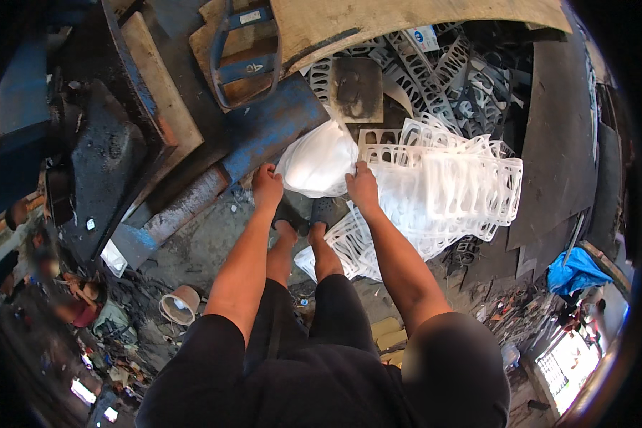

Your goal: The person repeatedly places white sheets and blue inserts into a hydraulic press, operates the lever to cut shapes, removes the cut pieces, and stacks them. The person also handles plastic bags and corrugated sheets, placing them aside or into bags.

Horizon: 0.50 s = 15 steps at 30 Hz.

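Note:
Between my two hands hangs a bulging white plastic bag (pixel 319 158), its contents hidden behind the pale film. My left hand (pixel 267 187) is closed on the bag's left edge, fingertips curled in. On the opposite side my right hand (pixel 363 187) pinches the right edge. Just right of that hand lies a heap of white sheets (pixel 471 189) with rows of oval holes punched out of them. The bag is held over the floor in front of my feet, close to a worn blue metal beam (pixel 274 121).
A curved wooden board (pixel 414 13) spans the far side, above more perforated scrap (pixel 435 78). Dark flat sheets (pixel 549 143) lie at the right. A bucket (pixel 180 305) stands at lower left, and a blue plastic sheet (pixel 576 271) lies far right. Another person (pixel 75 303) sits at left.

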Each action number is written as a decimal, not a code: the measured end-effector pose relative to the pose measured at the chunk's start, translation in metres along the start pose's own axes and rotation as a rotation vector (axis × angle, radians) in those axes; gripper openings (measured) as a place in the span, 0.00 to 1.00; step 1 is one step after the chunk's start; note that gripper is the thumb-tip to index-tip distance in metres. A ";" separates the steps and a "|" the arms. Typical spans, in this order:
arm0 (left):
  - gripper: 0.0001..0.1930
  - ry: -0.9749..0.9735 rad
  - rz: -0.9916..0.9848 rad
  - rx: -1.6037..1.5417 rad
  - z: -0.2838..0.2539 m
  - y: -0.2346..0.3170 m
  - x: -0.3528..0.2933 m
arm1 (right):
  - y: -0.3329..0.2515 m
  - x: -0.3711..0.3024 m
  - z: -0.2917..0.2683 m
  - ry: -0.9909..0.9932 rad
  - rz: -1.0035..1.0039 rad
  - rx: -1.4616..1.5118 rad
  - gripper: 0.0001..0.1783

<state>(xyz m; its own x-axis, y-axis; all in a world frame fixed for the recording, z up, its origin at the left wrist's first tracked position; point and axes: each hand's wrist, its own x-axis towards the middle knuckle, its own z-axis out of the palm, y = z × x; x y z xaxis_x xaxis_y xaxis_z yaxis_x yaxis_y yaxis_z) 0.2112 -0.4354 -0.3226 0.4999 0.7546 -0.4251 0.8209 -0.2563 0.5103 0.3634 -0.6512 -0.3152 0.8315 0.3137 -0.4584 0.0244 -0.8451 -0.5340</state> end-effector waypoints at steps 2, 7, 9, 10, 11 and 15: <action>0.21 0.039 0.037 -0.046 -0.002 -0.006 -0.007 | -0.010 -0.008 -0.006 0.034 0.007 -0.008 0.20; 0.19 0.042 0.084 -0.094 -0.037 0.008 -0.020 | -0.039 -0.022 -0.056 -0.082 0.079 -0.029 0.19; 0.18 -0.026 0.170 -0.134 -0.064 0.016 -0.030 | -0.045 -0.031 -0.075 -0.027 0.069 -0.026 0.17; 0.18 -0.060 0.214 -0.151 -0.081 0.021 -0.037 | -0.049 -0.037 -0.084 -0.001 0.065 -0.022 0.17; 0.18 -0.077 0.233 -0.132 -0.097 0.026 -0.045 | -0.053 -0.045 -0.095 -0.001 0.046 -0.006 0.16; 0.15 -0.151 0.343 -0.143 -0.180 0.072 -0.089 | -0.072 -0.077 -0.134 0.050 0.007 0.079 0.15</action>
<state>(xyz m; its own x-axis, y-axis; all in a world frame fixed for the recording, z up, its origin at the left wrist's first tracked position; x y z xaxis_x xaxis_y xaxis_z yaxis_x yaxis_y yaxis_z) 0.1759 -0.4125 -0.1132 0.7818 0.5400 -0.3118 0.5583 -0.3834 0.7358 0.3719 -0.6722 -0.1462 0.8581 0.2847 -0.4272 -0.0235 -0.8095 -0.5866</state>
